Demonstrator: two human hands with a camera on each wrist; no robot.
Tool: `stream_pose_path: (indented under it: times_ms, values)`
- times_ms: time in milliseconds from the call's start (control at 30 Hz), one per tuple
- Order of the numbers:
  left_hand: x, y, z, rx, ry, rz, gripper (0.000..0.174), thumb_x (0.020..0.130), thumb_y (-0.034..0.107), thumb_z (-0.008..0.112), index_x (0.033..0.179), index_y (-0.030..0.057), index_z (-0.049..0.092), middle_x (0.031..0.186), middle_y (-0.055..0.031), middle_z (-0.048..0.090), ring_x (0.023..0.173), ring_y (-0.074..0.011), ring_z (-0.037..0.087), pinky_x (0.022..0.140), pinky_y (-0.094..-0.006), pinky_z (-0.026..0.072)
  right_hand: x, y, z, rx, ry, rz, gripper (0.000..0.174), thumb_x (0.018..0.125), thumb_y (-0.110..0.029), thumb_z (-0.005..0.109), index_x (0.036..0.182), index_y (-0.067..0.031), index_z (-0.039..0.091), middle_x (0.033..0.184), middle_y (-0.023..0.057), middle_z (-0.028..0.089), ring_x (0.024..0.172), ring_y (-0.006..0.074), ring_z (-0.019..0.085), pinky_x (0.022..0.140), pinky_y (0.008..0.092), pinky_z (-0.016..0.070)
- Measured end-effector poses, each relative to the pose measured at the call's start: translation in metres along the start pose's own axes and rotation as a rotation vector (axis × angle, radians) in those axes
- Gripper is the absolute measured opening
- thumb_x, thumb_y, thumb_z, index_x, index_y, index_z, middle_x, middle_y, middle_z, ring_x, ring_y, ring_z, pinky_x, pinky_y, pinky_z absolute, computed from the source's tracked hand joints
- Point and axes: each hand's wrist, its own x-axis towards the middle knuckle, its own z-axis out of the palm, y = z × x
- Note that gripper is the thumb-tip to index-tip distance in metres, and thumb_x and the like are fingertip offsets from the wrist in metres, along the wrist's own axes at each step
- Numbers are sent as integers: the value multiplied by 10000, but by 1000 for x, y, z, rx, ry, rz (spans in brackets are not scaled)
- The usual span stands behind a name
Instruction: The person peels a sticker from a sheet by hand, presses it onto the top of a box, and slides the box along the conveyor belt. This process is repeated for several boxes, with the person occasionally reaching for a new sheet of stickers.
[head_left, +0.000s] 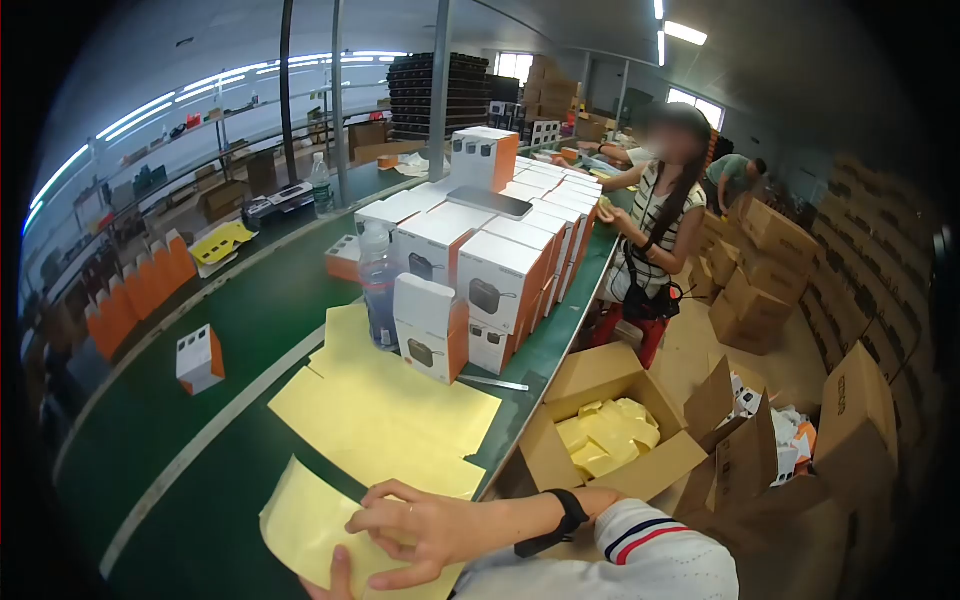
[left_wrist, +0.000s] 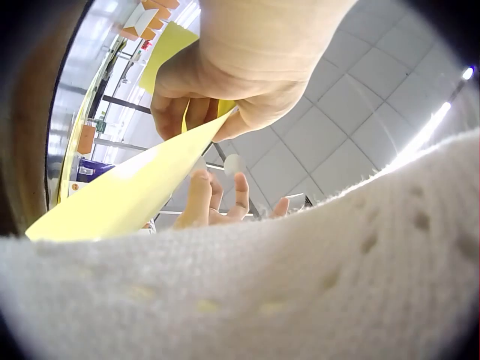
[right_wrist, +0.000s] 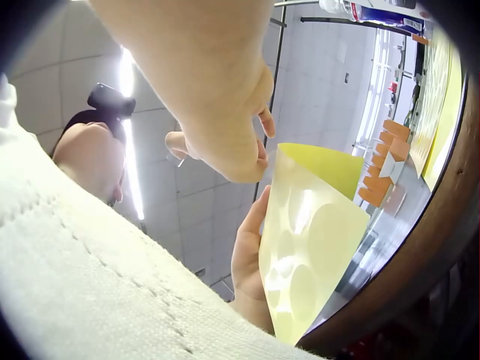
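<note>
My left hand (head_left: 338, 580) grips a yellow sticker sheet (head_left: 305, 515) at the bottom of the head view, mostly hidden under it. The sheet is bent, and the right wrist view shows round clear shapes across its glossy face (right_wrist: 304, 247). Above the sheet is my right hand (head_left: 425, 525), its fingers spread and slightly bent. In the left wrist view, small round translucent stickers (left_wrist: 235, 165) sit at the right hand's fingertips. More yellow sheets (head_left: 385, 405) lie flat on the green table just ahead.
White-and-orange speaker boxes (head_left: 495, 275) are stacked ahead, beside a plastic bottle (head_left: 378, 290); a phone (head_left: 490, 202) lies on top. One small box (head_left: 200, 360) stands at left. An open carton (head_left: 680, 465) with crumpled yellow sheets is on the right. Another person (head_left: 665, 195) works farther along the table.
</note>
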Motion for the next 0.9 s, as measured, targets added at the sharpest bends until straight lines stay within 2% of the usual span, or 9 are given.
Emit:
stream_pose_path:
  times_ms: [233, 333, 400, 567, 600, 667, 700, 800, 900]
  values:
    - [8, -6, -3, -242, 22, -185, 567, 951, -17, 602, 1473, -31, 384, 1363, -216, 524, 1180, -320, 578, 967, -392, 518, 1, 3, 3, 103, 28, 89, 756, 718, 178, 684, 1281, -312, 561, 1232, 207, 523, 1041, 393, 568, 878, 475, 541]
    - [11, -10, -6, -223, 21, -206, 582, 952, -12, 602, 1486, -17, 370, 1396, -214, 502, 1219, -325, 558, 1001, -405, 500, 0, 7, 5, 123, 77, 92, 665, 763, 123, 691, 1307, -231, 549, 1162, 161, 563, 1063, 353, 564, 950, 456, 494]
    - [12, -9, -5, -214, 18, -199, 581, 952, -12, 602, 1486, -18, 371, 1401, -214, 502, 1231, -326, 553, 1014, -406, 494, -4, 6, 5, 366, 21, 353, 596, 792, 63, 698, 1322, -155, 531, 1115, 138, 580, 1061, 317, 565, 996, 436, 449]
    - [17, -13, -7, -220, 29, -203, 576, 955, -16, 597, 1486, -18, 374, 1414, -211, 499, 1248, -325, 548, 1034, -409, 487, -9, 15, 1, 442, -56, 434, 487, 897, 12, 655, 1293, -240, 524, 1288, 147, 456, 1029, 267, 567, 979, 405, 462]
    - [18, -14, -8, -227, 29, -206, 576, 955, -22, 595, 1487, -18, 374, 1418, -209, 499, 1250, -322, 547, 1037, -409, 486, -9, 13, 1, 561, 1, 550, 474, 886, 28, 659, 1277, -207, 532, 1292, 149, 460, 1024, 263, 574, 969, 404, 465]
    - [20, -17, -8, -251, 40, -211, 581, 939, -29, 618, 1472, -26, 387, 1401, -208, 507, 1238, -318, 551, 1027, -409, 488, -12, 18, 3, 576, 95, 546, 424, 862, 61, 661, 1218, -142, 550, 1305, 159, 465, 1010, 261, 588, 949, 405, 472]
    - [21, -17, -7, -266, 57, -212, 585, 924, -30, 645, 1456, -33, 400, 1381, -210, 516, 1223, -318, 556, 1015, -410, 491, -18, 26, 7, 479, 130, 426, 388, 849, 78, 659, 1175, -108, 560, 1314, 165, 466, 1001, 263, 595, 939, 406, 475]
    - [25, -37, -7, -341, 111, -188, 561, 903, -30, 681, 1416, -20, 454, 1319, -172, 587, 1168, -271, 605, 972, -368, 512, -14, 34, -1, 167, 225, 320, 551, 811, 100, 700, 1261, -125, 474, 1254, 152, 505, 933, 241, 625, 896, 375, 500]
    - [27, -44, -13, -321, 109, -157, 501, 902, 15, 720, 1360, -11, 521, 1245, -130, 652, 1095, -215, 649, 924, -334, 534, -9, 37, 1, 93, 276, 336, 723, 773, 123, 742, 1346, -141, 388, 1194, 140, 543, 864, 219, 656, 854, 344, 525]
